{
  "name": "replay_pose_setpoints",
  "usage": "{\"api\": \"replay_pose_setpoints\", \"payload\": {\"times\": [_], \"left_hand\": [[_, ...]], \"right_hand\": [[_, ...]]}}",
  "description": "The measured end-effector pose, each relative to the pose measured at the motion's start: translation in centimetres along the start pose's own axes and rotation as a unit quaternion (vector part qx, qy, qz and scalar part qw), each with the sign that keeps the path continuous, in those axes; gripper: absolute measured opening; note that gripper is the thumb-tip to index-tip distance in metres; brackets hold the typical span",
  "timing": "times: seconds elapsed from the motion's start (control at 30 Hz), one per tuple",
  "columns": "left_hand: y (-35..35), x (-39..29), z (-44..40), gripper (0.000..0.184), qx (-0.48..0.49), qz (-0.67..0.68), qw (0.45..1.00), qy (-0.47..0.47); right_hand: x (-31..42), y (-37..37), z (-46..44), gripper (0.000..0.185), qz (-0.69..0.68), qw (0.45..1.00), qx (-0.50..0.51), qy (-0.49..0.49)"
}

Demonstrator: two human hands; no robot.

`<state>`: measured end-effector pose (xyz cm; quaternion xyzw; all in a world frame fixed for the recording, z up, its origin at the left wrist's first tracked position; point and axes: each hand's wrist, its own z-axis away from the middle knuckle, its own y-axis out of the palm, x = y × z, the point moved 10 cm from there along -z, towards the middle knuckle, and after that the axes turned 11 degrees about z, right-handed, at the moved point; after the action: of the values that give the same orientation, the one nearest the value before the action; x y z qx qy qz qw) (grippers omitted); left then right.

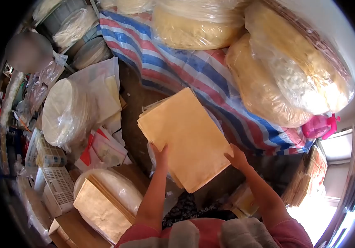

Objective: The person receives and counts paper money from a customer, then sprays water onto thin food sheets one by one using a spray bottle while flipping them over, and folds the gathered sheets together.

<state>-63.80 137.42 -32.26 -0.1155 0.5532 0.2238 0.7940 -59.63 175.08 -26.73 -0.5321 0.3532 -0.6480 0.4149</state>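
Note:
A stack of tan paper sheets (188,138) is held out in front of my body, tilted so that its long sides run from upper left to lower right. My left hand (159,156) grips its left edge, thumb lying on top and the other fingers hidden beneath. On the right edge, my right hand (236,158) holds the stack the same way, its thumb over the top sheet. What lies under the stack is mostly hidden.
Plastic-wrapped round bundles (198,31) rest on a striped tarp (177,70). A pink plastic bottle (320,126) sits at its right end. Left are wrapped round discs (64,111), white baskets (58,186) and another tan paper stack (99,211). Flattened cardboard (305,177) leans at right.

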Motion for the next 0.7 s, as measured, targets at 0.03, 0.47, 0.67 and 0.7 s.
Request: {"api": "replay_pose_setpoints", "payload": {"times": [0.03, 0.47, 0.67, 0.7], "left_hand": [[-0.2, 1.1, 0.2, 0.089, 0.015, 0.091, 0.995, -0.035], [0.9, 3.5, 4.4, 0.090, 0.062, 0.130, 0.975, -0.171], [-0.1, 4.6, 1.0, 0.081, 0.029, 0.001, 0.998, -0.053], [0.5, 2.5, 1.4, 0.078, 0.038, 0.035, 0.997, -0.054]], "right_hand": [[-0.2, -0.6, -0.2, 0.068, -0.003, 1.000, -0.023, -0.010], [-1.2, 2.2, -1.7, 0.035, -0.177, 0.969, 0.101, 0.137], [0.4, 0.2, -1.8, 0.031, -0.249, 0.953, 0.089, 0.150], [1.1, -0.4, -1.7, 0.031, -0.278, 0.944, 0.103, 0.143]]}}
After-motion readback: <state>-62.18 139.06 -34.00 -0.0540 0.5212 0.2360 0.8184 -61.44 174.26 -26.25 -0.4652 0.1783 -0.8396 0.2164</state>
